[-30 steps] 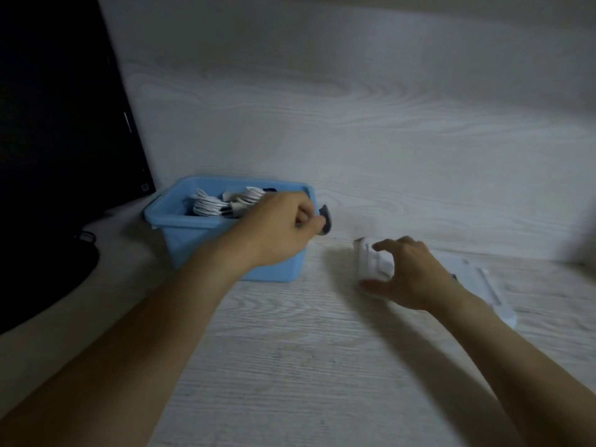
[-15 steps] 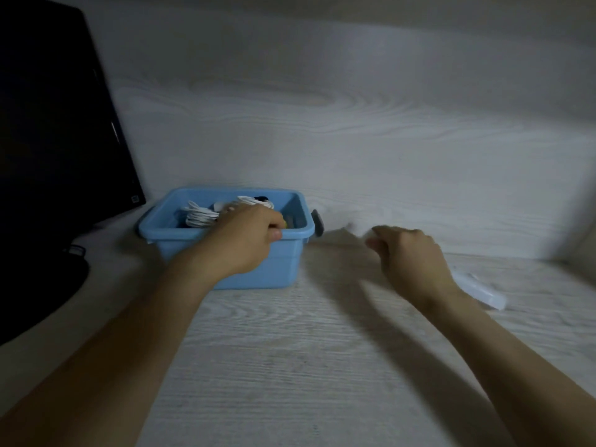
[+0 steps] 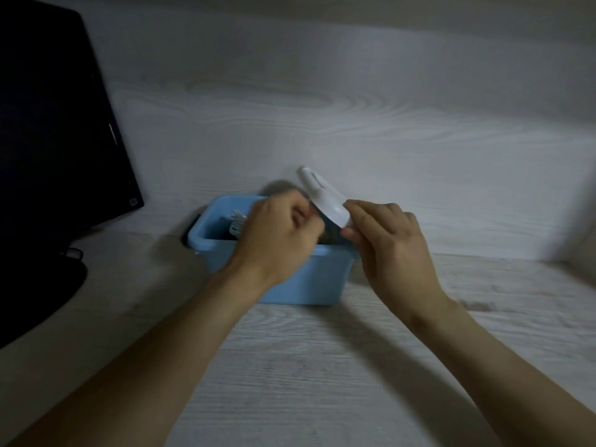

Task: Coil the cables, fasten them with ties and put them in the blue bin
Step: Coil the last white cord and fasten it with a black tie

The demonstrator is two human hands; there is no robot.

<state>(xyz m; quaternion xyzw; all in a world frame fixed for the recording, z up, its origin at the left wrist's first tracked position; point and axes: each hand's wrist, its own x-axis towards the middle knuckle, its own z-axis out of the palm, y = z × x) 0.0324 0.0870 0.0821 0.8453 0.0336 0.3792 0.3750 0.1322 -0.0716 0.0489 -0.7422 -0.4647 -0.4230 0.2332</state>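
Blue bin (image 3: 290, 285) beneath both hands: right hand (image 3: 392, 243) pinches white lid (image 3: 325, 196) tilted above it, apparently for closing; left hand (image 3: 277, 237) curled, contents indiscernible.

Blue bin (image 3: 300, 285) sits upright mid-scene by the far wall, white coiled cables (image 3: 237, 221) bunched inside at its left end.
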